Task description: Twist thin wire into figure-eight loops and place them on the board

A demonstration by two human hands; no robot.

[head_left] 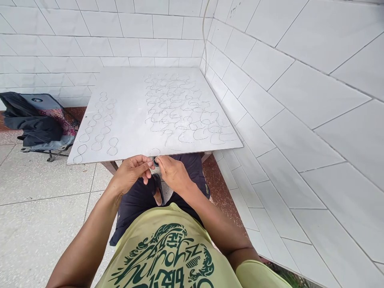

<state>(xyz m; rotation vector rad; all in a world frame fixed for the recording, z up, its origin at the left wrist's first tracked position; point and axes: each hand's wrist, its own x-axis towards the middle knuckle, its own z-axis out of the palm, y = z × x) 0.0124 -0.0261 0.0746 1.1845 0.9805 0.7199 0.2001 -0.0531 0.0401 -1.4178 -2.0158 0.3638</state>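
My left hand and my right hand meet just off the front edge of the white table, fingertips pinched close together. Between them they hold a thin wire, its round loop standing up above the fingers. Both hands are closed on this piece, and its lower part is hidden by the fingers. On the table's left side lie several wires bent into figure-eight shapes. Many loose curved wires spread over the right half of the tabletop.
The white tabletop reaches back to a tiled wall, with another tiled wall along its right. A folding chair with dark cloth on it stands left. A cable hangs in the corner.
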